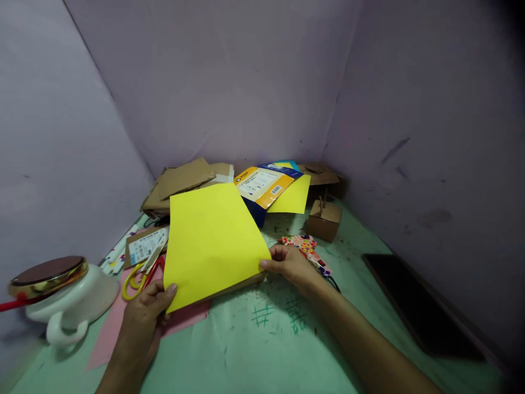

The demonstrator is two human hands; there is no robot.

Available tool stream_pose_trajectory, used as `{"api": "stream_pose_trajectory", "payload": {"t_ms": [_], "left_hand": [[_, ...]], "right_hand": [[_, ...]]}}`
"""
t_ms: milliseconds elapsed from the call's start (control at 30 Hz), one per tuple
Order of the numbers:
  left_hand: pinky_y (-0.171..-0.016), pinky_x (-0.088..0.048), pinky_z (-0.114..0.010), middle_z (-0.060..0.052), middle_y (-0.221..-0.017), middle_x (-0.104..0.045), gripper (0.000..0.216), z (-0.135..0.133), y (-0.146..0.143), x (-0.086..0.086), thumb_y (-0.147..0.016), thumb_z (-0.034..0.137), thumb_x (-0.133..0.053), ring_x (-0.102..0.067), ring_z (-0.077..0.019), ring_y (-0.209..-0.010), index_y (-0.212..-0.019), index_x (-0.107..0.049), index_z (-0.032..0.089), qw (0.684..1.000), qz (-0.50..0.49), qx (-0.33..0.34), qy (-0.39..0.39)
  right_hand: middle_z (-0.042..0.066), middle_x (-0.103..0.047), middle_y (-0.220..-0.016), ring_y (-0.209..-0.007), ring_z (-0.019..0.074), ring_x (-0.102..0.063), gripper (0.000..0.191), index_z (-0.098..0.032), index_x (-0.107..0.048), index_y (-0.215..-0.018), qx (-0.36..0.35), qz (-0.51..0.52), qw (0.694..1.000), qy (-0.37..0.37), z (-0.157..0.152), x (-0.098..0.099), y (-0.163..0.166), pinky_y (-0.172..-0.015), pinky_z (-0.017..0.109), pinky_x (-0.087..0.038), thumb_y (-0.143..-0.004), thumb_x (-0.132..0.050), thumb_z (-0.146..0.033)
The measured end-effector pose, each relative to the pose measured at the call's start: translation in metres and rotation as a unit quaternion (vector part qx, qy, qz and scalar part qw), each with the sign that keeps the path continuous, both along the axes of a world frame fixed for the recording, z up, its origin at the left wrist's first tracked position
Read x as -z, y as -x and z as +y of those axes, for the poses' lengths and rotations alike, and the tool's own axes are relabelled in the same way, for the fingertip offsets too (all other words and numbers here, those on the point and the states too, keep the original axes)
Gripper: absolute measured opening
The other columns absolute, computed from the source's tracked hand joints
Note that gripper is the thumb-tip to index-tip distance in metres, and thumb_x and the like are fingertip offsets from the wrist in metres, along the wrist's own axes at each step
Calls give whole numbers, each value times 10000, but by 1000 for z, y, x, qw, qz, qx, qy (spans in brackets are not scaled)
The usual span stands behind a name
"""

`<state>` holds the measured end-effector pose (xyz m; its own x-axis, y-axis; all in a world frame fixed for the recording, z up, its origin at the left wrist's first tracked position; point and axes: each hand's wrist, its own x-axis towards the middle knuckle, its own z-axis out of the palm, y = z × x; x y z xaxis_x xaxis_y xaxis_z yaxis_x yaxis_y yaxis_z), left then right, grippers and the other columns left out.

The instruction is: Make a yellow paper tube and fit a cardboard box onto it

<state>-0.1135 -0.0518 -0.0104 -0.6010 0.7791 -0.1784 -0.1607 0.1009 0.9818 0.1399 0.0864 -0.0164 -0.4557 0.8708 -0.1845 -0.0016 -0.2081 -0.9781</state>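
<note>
A plain yellow sheet of paper (213, 246) is held up over the table, tilted towards me. My left hand (150, 306) pinches its near left corner, thumb on top. At the right corner, my right hand (289, 265) grips the sheet between thumb and fingers. A brown edge, perhaps cardboard, shows beneath the paper; most of it is hidden. Close to my left hand lie yellow-handled scissors (139, 276) on pink paper (109, 336). Just beyond my right hand is a flower-patterned piece (301, 243) with what looks like a pencil tip beside it.
A white mug (77, 301) with a dark, gold-rimmed lid stands at the left. Flat cardboard (186, 178), an orange and blue mailer (264, 186) and more yellow paper (291, 197) lie at the back. A small cardboard box (324, 219) and a dark phone-like slab (418, 306) are on the right.
</note>
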Motion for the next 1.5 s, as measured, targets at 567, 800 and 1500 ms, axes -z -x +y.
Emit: {"api": "stream_pose_trajectory", "payload": {"t_ms": [567, 800, 1500], "left_hand": [[-841, -531, -413, -91, -916, -746, 466, -6, -17, -13, -499, 405, -818, -667, -316, -907, -896, -731, 176, 992, 76, 84, 58], [-832, -517, -406, -89, -925, -745, 423, -5, -11, -7, -556, 439, -779, -661, -332, -923, -884, -738, 175, 979, 159, 111, 64], [-801, -527, -390, -65, -878, -754, 303, 7, -3, -7, -539, 355, -761, -664, -328, -898, -798, -770, 199, 971, 200, 117, 57]], "right_hand": [[-29, -618, -546, -454, 82, -490, 304, -156, -593, -648, -89, -14, 996, -4, 2, 5, -13, -458, 213, -365, -488, -826, -269], [-10, -655, -612, -526, 116, -539, 214, -139, -652, -695, -124, -22, 991, -43, 3, 14, -12, -513, 234, -408, -530, -772, -206], [52, -720, -647, -635, 248, -647, 58, -166, -730, -620, -46, -119, 982, -138, -9, -2, 0, -604, 333, -496, -570, -713, -190]]}}
